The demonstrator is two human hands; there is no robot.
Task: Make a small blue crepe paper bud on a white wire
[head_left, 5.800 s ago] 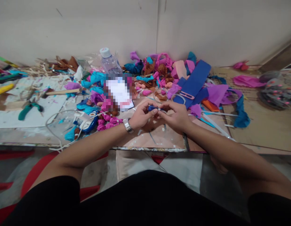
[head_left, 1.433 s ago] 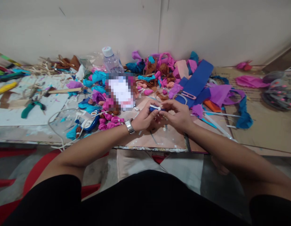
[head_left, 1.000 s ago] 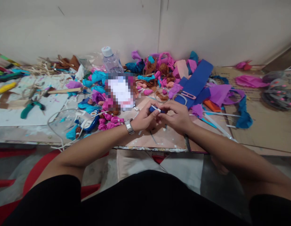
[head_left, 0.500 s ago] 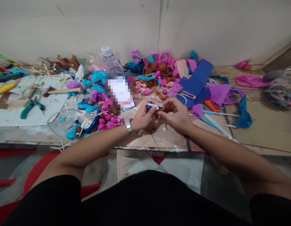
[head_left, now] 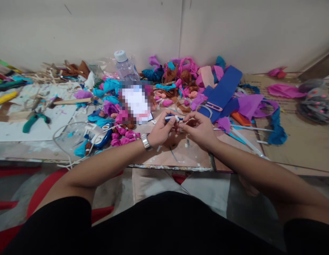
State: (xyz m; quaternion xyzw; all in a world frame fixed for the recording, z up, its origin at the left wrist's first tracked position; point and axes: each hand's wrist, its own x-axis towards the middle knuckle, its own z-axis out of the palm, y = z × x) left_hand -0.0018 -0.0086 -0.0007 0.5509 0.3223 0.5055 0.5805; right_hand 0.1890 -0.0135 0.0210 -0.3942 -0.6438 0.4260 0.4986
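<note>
Both my hands meet over the middle of the low work board (head_left: 180,156). My left hand (head_left: 160,131), with a metal watch on its wrist, pinches a small dark blue crepe-paper roll (head_left: 169,118) that has a white band round it. My right hand (head_left: 199,129) is closed too, its fingertips pinching the right end of the same roll, where a thin white strip shows. What lies under my palms is hidden.
Crumpled pink, purple, turquoise and brown paper pieces (head_left: 180,76) are heaped behind my hands, beside a folded blue sheet (head_left: 221,92) and a plastic bottle (head_left: 124,67). Green pliers (head_left: 34,119) and a glue gun with cable (head_left: 100,136) lie left. A dark bundle (head_left: 314,106) sits far right.
My hands have lifted slightly and shifted a little away from me, still working the blue roll between the fingertips. Nothing else on the board has moved.
</note>
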